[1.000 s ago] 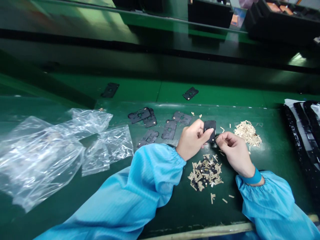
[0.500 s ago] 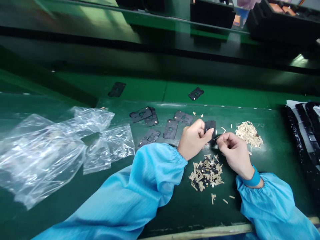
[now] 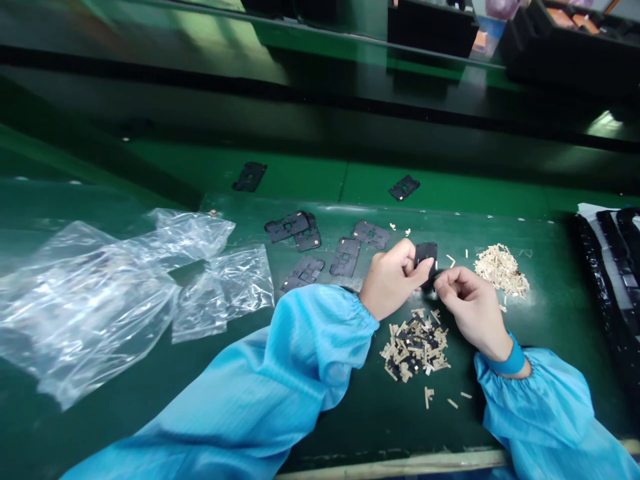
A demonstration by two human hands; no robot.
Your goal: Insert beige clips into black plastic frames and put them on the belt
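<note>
My left hand (image 3: 393, 280) is closed on a small black flat part (image 3: 427, 255), held upright above the green mat (image 3: 350, 400). My right hand (image 3: 470, 307) is pinched at the lower right edge of that part; what its fingertips grip is too small to make out. Below the hands lies a pile of tan and black strip scraps (image 3: 415, 347). A heap of pale tan strips (image 3: 501, 269) sits to the right. Several more black flat parts (image 3: 345, 257) lie on the mat left of my hands.
Crumpled clear plastic bags (image 3: 115, 293) cover the left side. Two black parts (image 3: 404, 188) lie on the green belt beyond the mat. Black trays (image 3: 613, 267) stand at the right edge, and dark bins (image 3: 433, 27) sit on the far shelf.
The view has shifted slightly, so everything sits a little further right. My hands stay together on the black part, with the right hand's pinch drawn closer to it.
</note>
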